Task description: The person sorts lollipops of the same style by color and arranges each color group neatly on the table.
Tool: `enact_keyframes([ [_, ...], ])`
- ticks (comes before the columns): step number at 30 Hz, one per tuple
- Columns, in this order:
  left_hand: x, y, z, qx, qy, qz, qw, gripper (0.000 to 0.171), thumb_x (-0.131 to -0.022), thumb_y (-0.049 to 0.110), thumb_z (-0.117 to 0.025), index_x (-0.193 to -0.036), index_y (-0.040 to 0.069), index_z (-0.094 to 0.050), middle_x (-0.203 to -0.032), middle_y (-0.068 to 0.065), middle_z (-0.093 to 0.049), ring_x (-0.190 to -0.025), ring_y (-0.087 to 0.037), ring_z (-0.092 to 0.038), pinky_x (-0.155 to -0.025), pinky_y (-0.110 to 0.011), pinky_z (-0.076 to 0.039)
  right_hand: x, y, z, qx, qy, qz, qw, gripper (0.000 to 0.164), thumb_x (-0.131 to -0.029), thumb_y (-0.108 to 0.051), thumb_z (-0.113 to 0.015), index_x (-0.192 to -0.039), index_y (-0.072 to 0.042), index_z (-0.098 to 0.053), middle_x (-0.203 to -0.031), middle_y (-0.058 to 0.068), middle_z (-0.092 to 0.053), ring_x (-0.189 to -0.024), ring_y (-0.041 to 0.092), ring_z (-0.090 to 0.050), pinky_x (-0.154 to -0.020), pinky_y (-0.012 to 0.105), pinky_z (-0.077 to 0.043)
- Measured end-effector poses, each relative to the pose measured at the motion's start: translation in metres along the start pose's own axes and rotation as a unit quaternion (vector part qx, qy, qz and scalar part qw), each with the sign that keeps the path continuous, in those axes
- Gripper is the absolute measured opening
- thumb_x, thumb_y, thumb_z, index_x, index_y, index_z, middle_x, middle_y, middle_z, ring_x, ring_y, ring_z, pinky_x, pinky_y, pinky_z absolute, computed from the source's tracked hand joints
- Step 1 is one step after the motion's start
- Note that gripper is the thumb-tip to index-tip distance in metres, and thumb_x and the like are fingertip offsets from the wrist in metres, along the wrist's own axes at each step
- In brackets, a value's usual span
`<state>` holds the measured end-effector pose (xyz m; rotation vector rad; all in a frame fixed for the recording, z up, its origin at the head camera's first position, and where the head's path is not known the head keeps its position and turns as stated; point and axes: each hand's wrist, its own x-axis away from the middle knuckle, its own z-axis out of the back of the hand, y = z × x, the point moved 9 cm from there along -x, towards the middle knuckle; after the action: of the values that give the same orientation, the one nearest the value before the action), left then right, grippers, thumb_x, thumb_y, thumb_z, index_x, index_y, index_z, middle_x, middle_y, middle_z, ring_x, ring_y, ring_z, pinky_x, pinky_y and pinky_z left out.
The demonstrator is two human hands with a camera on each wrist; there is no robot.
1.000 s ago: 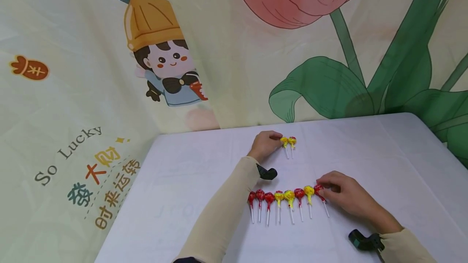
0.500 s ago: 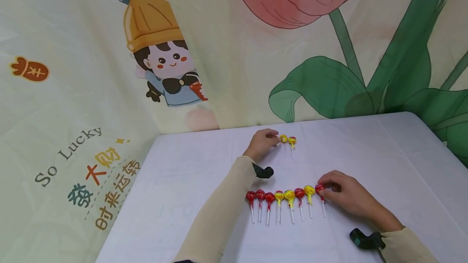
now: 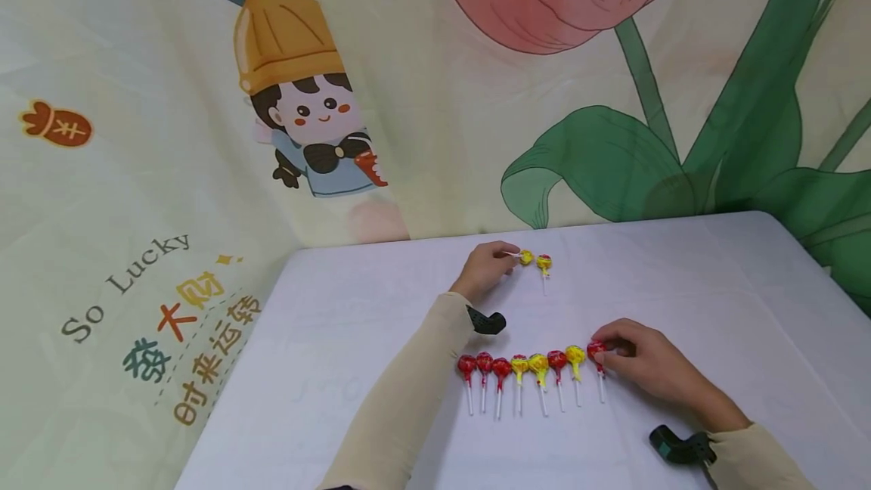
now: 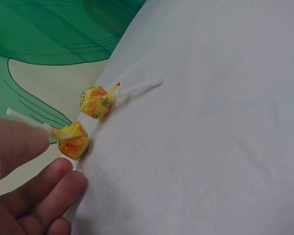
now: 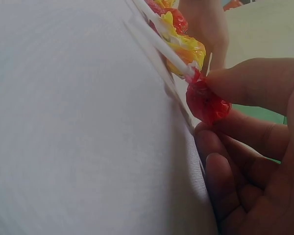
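Note:
At the back of the white table, my left hand [image 3: 485, 271] pinches a yellow lollipop [image 4: 72, 140] near the base of its stick. In the left wrist view that stick points back over the thumb. A second yellow lollipop [image 3: 543, 262] lies just right of it, stick toward me. Nearer the front, my right hand [image 3: 649, 365] holds a red lollipop [image 5: 208, 102] by its wrapped head between thumb and fingers. This one is the right end of a row of several red and yellow lollipops, beside a yellow lollipop [image 3: 574, 355]. Their sticks point toward me.
The row continues left to a red lollipop [image 3: 466, 365] close by my left sleeve [image 3: 408, 392]. Behind the white table [image 3: 735, 286] hangs a printed cloth [image 3: 435, 119] with a tulip and a cartoon figure. Black wrist devices [image 3: 680, 447] sit at both wrists.
My left hand has drawn slightly left and turned its yellow lollipop, so the stick now points toward the hand. The red lollipop in my right hand has straightened in line with the row.

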<state>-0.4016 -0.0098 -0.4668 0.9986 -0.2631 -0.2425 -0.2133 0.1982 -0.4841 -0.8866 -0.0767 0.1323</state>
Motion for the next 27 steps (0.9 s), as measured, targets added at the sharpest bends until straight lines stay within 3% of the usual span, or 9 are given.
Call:
enact_keyframes([
  [7, -0.0049, 0.0011, 0.0013, -0.004, 0.012, -0.004, 0.9999, 0.021, -0.101, 0.016, -0.057, -0.114, 0.015, -0.074, -0.094, -0.001, -0.071, -0.080, -0.013, -0.063, -0.074, -0.027, -0.048, -0.0018, 0.0000, 0.0001, 0.004, 0.005, -0.002, 1.000, 0.025, -0.090, -0.027, -0.077, -0.112, -0.017, -0.071, -0.109, -0.002, -0.063, -0.094, 0.018, -0.056, -0.078, 0.025, -0.052],
  [16, -0.0027, 0.0026, -0.0028, -0.018, 0.015, 0.001, 0.9997, 0.021, -0.097, 0.019, -0.065, -0.116, 0.013, -0.072, -0.092, 0.002, -0.069, -0.082, -0.013, -0.062, -0.075, -0.027, -0.048, -0.0008, -0.0001, -0.0001, 0.002, 0.003, -0.005, 1.000, 0.025, -0.090, -0.028, -0.076, -0.112, -0.017, -0.071, -0.110, -0.002, -0.063, -0.094, 0.017, -0.056, -0.078, 0.026, -0.051],
  [22, -0.0022, 0.0066, -0.0039, -0.057, 0.024, -0.015, 0.9980, 0.023, -0.093, 0.016, -0.069, -0.115, 0.015, -0.073, -0.098, 0.002, -0.069, -0.091, -0.014, -0.060, -0.085, -0.030, -0.048, -0.0013, -0.0001, 0.0005, 0.004, 0.006, -0.003, 1.000, 0.025, -0.090, -0.029, -0.077, -0.111, -0.017, -0.071, -0.109, -0.003, -0.063, -0.094, 0.016, -0.056, -0.078, 0.026, -0.052],
  [27, -0.0051, 0.0046, -0.0069, -0.077, 0.022, -0.007, 0.9968, 0.023, -0.093, 0.019, -0.070, -0.116, 0.018, -0.074, -0.098, 0.004, -0.068, -0.094, -0.015, -0.058, -0.089, -0.033, -0.047, -0.0010, -0.0011, 0.0011, 0.005, 0.007, -0.002, 1.000, 0.024, -0.090, -0.029, -0.076, -0.111, -0.017, -0.071, -0.108, -0.003, -0.063, -0.093, 0.016, -0.056, -0.078, 0.027, -0.051],
])
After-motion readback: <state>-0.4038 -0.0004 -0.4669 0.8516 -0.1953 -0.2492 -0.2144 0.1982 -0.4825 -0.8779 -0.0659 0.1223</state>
